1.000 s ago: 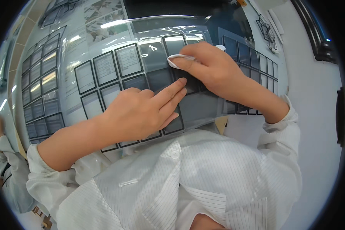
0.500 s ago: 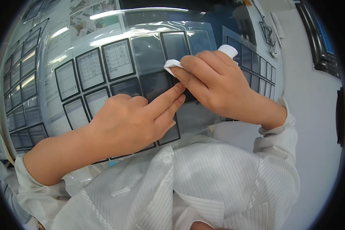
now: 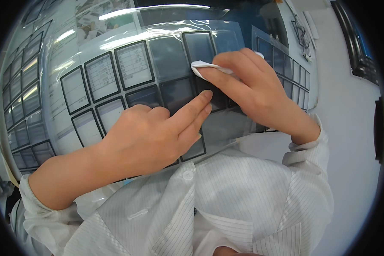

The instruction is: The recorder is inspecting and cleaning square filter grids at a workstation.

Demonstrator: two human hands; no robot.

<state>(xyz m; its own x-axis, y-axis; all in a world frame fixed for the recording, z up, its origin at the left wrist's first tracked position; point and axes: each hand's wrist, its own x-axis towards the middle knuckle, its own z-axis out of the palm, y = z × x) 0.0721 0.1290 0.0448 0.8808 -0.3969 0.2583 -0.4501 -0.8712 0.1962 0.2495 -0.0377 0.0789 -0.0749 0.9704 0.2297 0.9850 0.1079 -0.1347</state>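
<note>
A clear plastic sheet (image 3: pixel 167 53) carries rows of black-edged rectangular panels (image 3: pixel 199 47). My left hand (image 3: pixel 151 134) lies over its middle, index and middle fingers stretched out and touching the sheet, holding nothing. Folded over the fingertips of my right hand (image 3: pixel 254 81) is a white cloth (image 3: pixel 207 66), pinched between thumb and fingers. The cloth's folded edge meets the panel just beyond my left fingertips. A small white bit of it also shows past the far side of the right hand. The panels under both hands are partly hidden.
Similar panelled sheets lie at the left (image 3: pixel 23 91) and at the right (image 3: pixel 281 64). Printed papers (image 3: pixel 57 53) show beneath the clear plastic. A dark glossy surface (image 3: pixel 183 16) reflects light at the far side. Past the white table's right stands a black frame (image 3: pixel 350 47).
Both hands and the panelled sheet have shifted slightly right. My right hand has moved a little away from the left fingertips, and less white cloth shows at its far side.
</note>
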